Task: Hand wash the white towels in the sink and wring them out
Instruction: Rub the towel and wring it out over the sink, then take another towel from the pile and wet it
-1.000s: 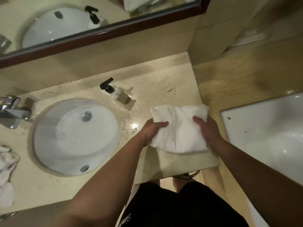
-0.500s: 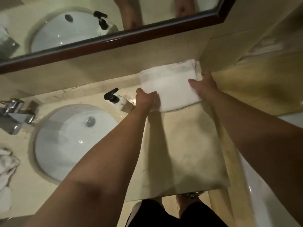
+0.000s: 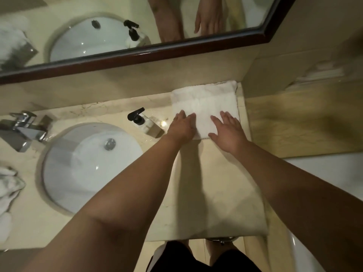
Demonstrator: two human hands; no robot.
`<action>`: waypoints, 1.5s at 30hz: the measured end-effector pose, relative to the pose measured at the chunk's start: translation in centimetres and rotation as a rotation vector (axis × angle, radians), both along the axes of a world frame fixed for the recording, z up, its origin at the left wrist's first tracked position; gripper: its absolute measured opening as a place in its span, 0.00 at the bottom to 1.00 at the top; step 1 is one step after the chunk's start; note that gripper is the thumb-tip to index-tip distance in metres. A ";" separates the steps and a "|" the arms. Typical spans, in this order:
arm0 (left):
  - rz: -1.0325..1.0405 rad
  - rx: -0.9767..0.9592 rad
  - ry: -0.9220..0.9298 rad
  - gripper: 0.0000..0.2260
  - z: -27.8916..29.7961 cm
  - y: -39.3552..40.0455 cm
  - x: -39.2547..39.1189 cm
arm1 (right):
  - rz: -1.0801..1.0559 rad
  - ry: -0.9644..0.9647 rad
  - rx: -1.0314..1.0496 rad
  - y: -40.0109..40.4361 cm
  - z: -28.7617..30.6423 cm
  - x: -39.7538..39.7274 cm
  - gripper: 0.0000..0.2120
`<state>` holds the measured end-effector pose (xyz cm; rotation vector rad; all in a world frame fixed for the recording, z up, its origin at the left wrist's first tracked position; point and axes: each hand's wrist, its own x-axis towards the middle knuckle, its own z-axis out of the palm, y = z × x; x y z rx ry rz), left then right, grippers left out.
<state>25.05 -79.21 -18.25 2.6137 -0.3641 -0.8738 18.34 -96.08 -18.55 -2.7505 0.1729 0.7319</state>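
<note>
Both hands lie flat, fingers straight, on the near half of a folded white towel (image 3: 204,107): the left hand (image 3: 181,127) presses its left edge, the right hand (image 3: 228,132) its right portion. Neither hand grips anything. The towel rests on the countertop (image 3: 216,193) at the back right corner, its far edge touching the wall below the mirror (image 3: 137,54), to the right of the soap dispenser (image 3: 137,118) and well apart from the sink (image 3: 88,165).

Risks, as a judgement: water glistens on the stone just beside the dispenser, so a sideways push could drag the towel into the wet patch; the left wrist passes near the dispenser and could knock it. More white towels (image 3: 9,185) wait left of the sink, so the task appears unfinished.

Change from 0.5 s earlier: the hands then pinched the towel's near corners while it was carried toward the wall; the fingers have now released and spread flat upon it.
</note>
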 end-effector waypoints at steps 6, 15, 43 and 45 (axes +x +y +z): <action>-0.004 -0.035 -0.058 0.23 3.1 2.9 -4.7 | 0.107 -0.045 -0.018 0.8 2.5 -3.6 0.30; 0.247 0.085 -0.079 0.25 6.3 10.6 -13.5 | 0.298 -0.011 0.013 6.7 6.6 -6.8 0.29; 0.821 -0.104 -0.245 0.26 14.0 55.0 -30.6 | 0.818 -0.233 0.010 54.5 17.8 -15.7 0.26; 0.873 -0.119 -0.244 0.26 13.6 56.9 -30.9 | 0.830 -0.235 0.019 56.6 17.8 -15.4 0.26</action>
